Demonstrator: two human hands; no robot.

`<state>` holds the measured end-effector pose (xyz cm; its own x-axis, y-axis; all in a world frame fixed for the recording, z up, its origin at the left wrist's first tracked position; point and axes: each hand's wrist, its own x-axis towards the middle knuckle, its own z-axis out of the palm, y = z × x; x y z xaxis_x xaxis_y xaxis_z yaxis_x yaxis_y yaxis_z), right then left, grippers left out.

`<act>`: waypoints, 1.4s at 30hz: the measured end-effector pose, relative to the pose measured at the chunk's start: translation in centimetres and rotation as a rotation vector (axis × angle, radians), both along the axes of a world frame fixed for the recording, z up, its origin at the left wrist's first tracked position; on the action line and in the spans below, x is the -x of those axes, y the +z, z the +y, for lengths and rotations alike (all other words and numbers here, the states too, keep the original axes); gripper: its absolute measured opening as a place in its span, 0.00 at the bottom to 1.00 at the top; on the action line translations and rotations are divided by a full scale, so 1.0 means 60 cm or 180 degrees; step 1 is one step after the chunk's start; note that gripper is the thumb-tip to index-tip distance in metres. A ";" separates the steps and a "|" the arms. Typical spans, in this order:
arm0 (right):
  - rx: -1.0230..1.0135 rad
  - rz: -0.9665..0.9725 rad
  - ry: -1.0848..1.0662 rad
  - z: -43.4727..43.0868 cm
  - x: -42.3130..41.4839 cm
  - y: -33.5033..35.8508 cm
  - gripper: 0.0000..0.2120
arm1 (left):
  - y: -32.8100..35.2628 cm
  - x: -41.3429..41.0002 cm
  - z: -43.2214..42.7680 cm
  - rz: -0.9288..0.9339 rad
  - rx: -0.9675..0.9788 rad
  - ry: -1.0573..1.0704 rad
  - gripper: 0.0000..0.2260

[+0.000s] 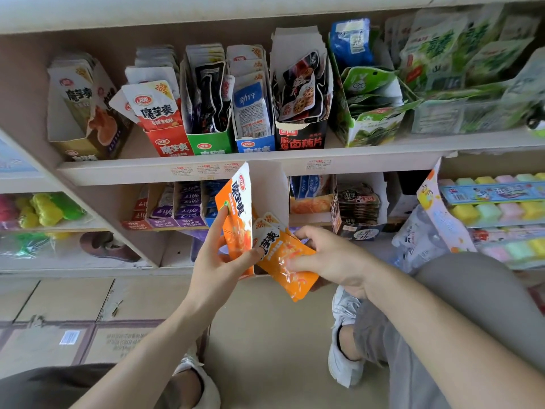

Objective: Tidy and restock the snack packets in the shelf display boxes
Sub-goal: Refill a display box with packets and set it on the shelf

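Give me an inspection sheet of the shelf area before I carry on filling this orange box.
Surface: upper shelf carries a row of upright display boxes, with price labels on its front edge.
Job's things: orange display box held tilted in front of the shelves, orange packets partly inside it.
Clutter: packets lean out of the red box; green packets lie unevenly.
Grips: left hand holds the orange display box; right hand holds the orange packets.
Cables: nothing seen.
Surroundings: cardboard cartons on the floor, lower shelf stocked.
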<state>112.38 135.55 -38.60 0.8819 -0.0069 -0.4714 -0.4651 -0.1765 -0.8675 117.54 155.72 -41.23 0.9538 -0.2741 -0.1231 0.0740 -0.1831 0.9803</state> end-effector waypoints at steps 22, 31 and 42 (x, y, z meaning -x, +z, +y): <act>-0.1307 -0.1559 -0.1574 -0.048 -0.017 0.038 0.09 | 0.017 0.003 0.004 0.0727 0.0296 -0.0736 0.35; -0.0878 -0.1976 -0.1710 -0.017 -0.054 0.021 0.10 | 0.015 0.017 0.001 0.1006 0.0085 -0.1095 0.32; -0.0267 -0.1727 -0.1452 -0.021 -0.072 -0.002 0.12 | -0.002 0.010 0.018 0.1200 0.0102 -0.1008 0.29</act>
